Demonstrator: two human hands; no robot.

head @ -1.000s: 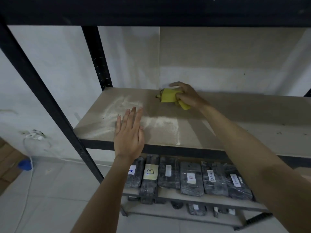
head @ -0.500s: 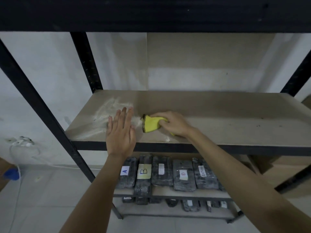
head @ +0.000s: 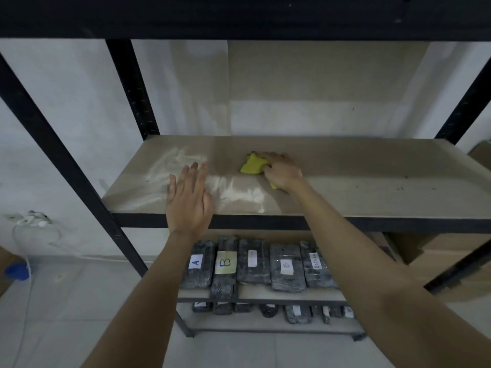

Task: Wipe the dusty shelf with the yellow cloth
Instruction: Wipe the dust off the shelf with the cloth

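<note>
- The right hand point(head: 283, 172) is gripping the bunched yellow cloth point(head: 253, 164) and pressing it onto the board of the dusty shelf point(head: 372, 181), roughly mid-depth and a little left of the board's middle; most of the cloth is sticking out to the left of the fingers, with a small corner showing under the heel of the hand
- The white dust streaks point(head: 239, 193) are lying to the left of the cloth and nearer the front edge, running along the shelf's long axis from the left end toward the middle, so the coming stroke is likely calling for a pull leftward and toward the person
- The left hand point(head: 190, 197) is lying flat and relaxed, fingers straight and together, holding nothing, on the front left part of the board, right amid the streaks
- That flat hand is sitting between the cloth and the leftmost dust patch point(head: 170, 166), so it is probably going to be in the way of a full leftward sweep
- The cloth-holding hand is the nearer one to the middle streaks; the board to the right of it is looking duller, with only a few dark specks
</note>
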